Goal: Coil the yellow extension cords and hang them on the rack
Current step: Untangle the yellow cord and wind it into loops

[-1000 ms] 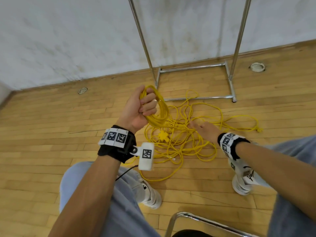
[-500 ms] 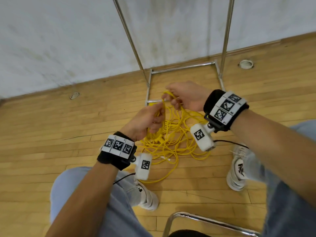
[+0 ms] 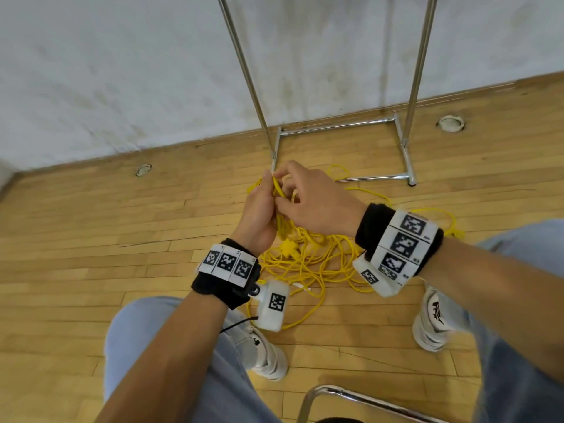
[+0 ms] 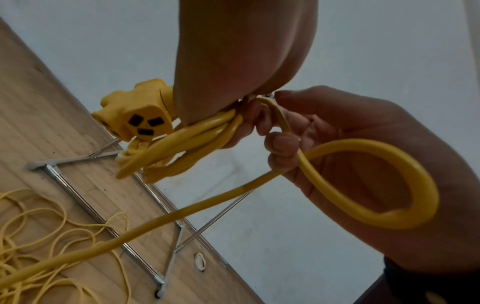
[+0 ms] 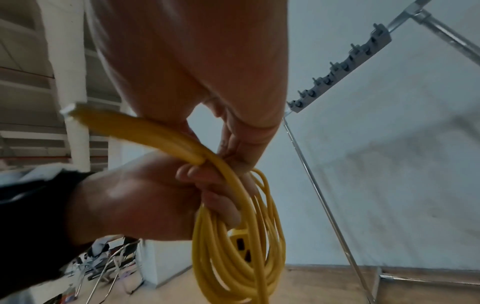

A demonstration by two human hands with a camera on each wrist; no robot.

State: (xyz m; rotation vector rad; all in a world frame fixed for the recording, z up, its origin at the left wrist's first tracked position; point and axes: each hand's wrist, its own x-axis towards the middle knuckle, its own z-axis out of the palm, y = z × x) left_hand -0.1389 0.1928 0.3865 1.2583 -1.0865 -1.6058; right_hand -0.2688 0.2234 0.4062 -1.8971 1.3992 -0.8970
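Both hands meet over the floor [image 3: 91,270]. The left hand [image 3: 259,215] is clenched around a coil [image 5: 233,257] of yellow cord, its socket end [image 4: 137,117] poking out beside the palm. The right hand [image 3: 317,203] pinches a fresh loop [image 4: 389,185] of the same cord right against the bundle. The loose cord [image 3: 308,267] lies tangled on the floor below, just before the metal rack [image 3: 406,154].
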